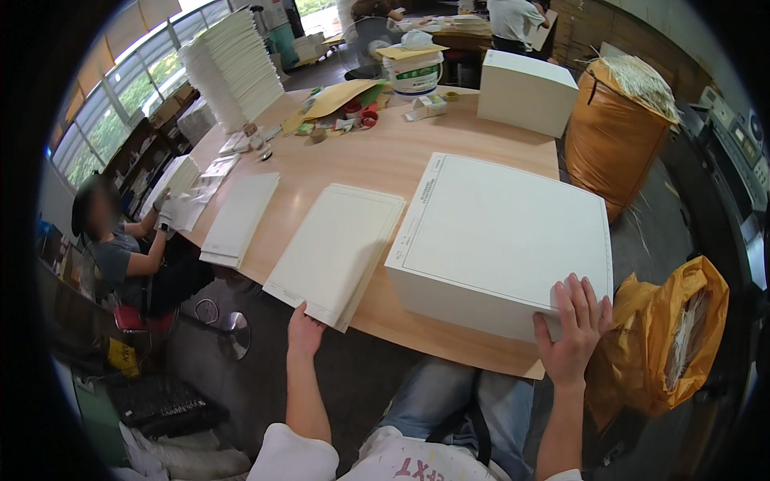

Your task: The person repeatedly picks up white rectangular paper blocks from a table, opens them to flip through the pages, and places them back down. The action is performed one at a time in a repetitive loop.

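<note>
A thick stack of large white printed sheets (501,232) lies on the wooden table (401,152) in front of me. My right hand (571,329) rests flat on its near right corner, fingers spread over the top sheet. To its left lies a thinner pile of folded cream sheets (337,248), reaching over the table's near edge. My left hand (305,330) grips the near edge of that pile from below, thumb by the corner.
Another flat pile (239,218) lies further left. A seated person (120,248) handles paper at the table's left end. A tall white stack (233,68), a white box (525,90), a bucket (415,72) stand far back. Orange waste sacks (613,136) (670,345) stand right.
</note>
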